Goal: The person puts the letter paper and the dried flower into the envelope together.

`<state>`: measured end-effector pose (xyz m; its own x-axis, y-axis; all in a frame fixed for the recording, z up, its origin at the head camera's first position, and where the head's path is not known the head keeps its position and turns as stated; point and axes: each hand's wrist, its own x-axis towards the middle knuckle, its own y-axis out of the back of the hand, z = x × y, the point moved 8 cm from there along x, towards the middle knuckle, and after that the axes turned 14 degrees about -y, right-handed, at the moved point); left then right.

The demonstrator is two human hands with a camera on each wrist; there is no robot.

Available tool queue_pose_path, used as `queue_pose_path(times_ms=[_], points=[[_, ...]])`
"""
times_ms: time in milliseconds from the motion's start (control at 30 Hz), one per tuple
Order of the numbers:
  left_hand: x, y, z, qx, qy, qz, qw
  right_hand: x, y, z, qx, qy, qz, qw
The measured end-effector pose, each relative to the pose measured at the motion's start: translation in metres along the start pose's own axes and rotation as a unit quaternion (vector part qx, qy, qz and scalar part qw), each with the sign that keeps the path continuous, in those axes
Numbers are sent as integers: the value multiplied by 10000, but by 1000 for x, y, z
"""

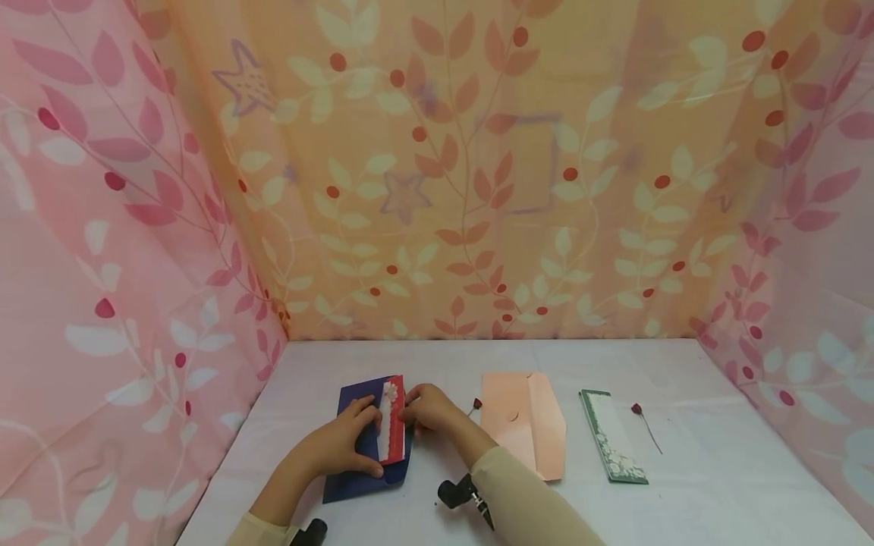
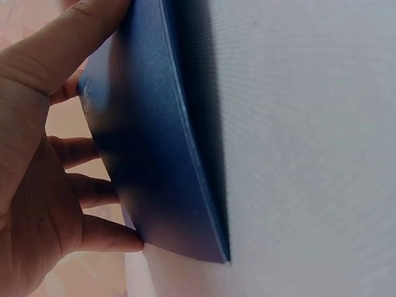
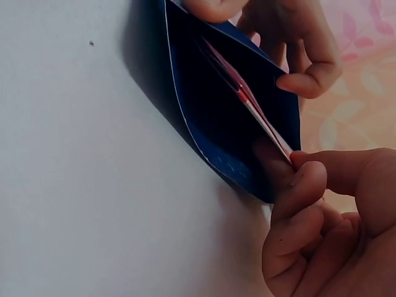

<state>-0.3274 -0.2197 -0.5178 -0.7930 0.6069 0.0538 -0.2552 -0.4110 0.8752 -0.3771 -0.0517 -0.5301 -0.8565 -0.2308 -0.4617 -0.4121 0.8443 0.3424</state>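
Note:
A dark blue envelope (image 1: 348, 484) lies on the left of the table, its mouth facing right. My left hand (image 1: 339, 444) holds it. In the left wrist view, the thumb lies over the blue paper (image 2: 154, 154) and the fingertips meet its far edge. Between thumb and index finger, my right hand (image 1: 435, 409) pinches the end of a red card (image 1: 396, 428) with a white floral strip. From the right wrist view, the envelope gapes and the card (image 3: 252, 106) stands partly inside its mouth, the inner end hidden in shadow.
Right of the hands lies a peach envelope (image 1: 508, 409) with a small dried red rose (image 1: 477, 403) at its left edge. Farther right are a green-bordered floral card (image 1: 608, 447) and another rose (image 1: 637, 409). Patterned curtains (image 1: 437, 189) enclose the white table (image 1: 717, 455).

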Motion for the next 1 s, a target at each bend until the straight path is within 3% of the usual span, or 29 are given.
queue_pose_path(times_ms=[300,700,1000], points=[[-1,-3,-2,-106,73,-86,9999,-3,-8,5,72,-275,54,9996],[0,-4,0,-152,-2,-109,9998,-1,-18,2,9,152,241,9996],[-1,-1,3,-222,-135,-62,9996,-1,-22,3,85,162,336,9993]])
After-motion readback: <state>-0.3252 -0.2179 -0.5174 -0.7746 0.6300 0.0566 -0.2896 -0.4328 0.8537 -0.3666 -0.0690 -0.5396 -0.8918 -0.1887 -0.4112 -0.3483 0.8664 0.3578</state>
